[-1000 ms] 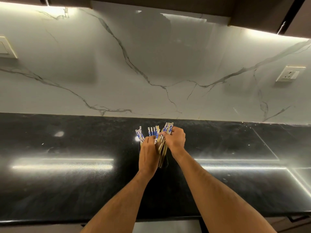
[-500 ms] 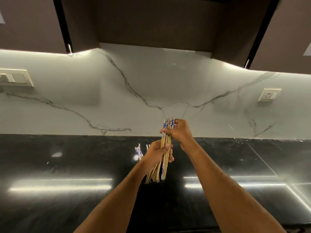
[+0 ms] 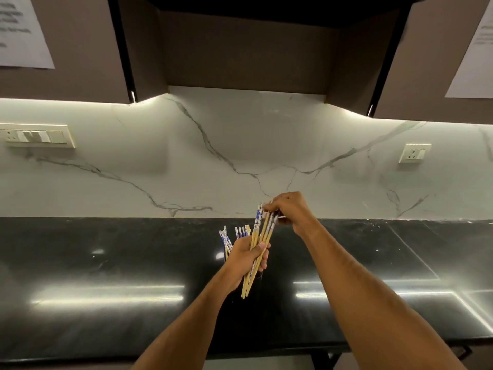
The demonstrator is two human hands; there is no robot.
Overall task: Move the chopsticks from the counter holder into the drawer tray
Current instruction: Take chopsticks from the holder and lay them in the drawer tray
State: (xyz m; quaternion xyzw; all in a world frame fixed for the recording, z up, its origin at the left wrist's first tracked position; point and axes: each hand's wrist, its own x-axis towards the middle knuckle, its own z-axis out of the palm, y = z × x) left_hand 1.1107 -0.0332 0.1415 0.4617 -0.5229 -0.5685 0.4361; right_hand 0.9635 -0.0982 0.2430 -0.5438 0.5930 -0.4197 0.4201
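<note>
A bundle of wooden chopsticks [image 3: 262,231] with blue-and-white patterned tops hangs above the black counter [image 3: 106,263], lifted clear of the holder. My right hand [image 3: 289,210] pinches the bundle's patterned top ends. My left hand [image 3: 246,256] is wrapped around its middle. Behind my left hand, several more chopsticks [image 3: 234,236] stand upright, only their tops showing. The holder itself is dark and mostly hidden by my left hand. No drawer or tray is in view.
A white marble backsplash [image 3: 240,161] rises behind the counter, with a switch plate [image 3: 37,136] at left and a socket [image 3: 414,153] at right. Dark upper cabinets [image 3: 240,49] hang overhead, with paper sheets [image 3: 24,33] taped on them.
The bundle has risen out of the holder, its lower tips now free. The camera has tilted up, showing more of the cabinets.
</note>
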